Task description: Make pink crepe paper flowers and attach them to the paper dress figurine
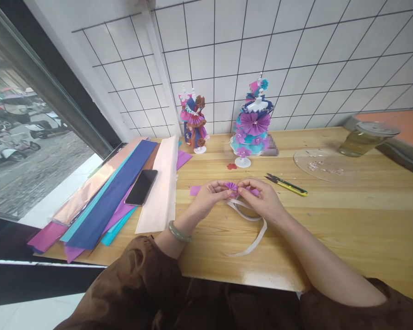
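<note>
Between my two hands is a small pleated purple paper fan (231, 186). My left hand (209, 196) pinches its left side, and the fingers of my right hand (259, 195) close on its right edge. Flat purple paper (194, 190) shows behind the hands on both sides. Beneath my fingers a white ribbon strip (259, 238) curls down over the table toward me. A yellow and black snipper or cutter (289, 185) lies to the right of my right hand.
Folded coloured paper (113, 197) and a black phone (141, 187) lie left. Two paper-dressed doll stands (254, 123) (194, 121) stand by the tiled wall, a red flower piece (231, 166) nearby. A clear plate of beads (321, 165) and a lidded cup (366, 137) sit right.
</note>
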Motion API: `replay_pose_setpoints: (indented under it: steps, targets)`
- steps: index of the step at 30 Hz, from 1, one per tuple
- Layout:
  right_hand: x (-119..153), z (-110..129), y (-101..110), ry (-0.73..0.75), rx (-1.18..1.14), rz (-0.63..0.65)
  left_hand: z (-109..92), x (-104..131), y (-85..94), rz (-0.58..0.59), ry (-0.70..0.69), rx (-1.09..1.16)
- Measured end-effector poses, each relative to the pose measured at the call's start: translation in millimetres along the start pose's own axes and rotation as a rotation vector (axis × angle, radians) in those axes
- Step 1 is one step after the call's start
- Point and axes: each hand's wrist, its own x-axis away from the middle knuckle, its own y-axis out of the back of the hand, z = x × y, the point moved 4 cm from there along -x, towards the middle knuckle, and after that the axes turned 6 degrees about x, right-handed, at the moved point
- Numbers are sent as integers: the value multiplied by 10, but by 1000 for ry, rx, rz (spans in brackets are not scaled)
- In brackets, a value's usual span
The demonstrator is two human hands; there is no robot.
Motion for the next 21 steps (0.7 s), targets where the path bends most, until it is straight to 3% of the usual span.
replay_pose_setpoints:
  steps: [3,9,15,21]
  targets:
    - [0,8,-2,1,-23,7,-12,-8,26,-27,-11,22]
    - [2,6,-13,-29,-69,13,-18,22,-62,85,14,-52]
    - [2,-12,-6,-12,-35,4,-11,-15,15,6,-37,-45]
    - [8,9,-1,-80,-105,17,-10,5,-20,52,-12,-71]
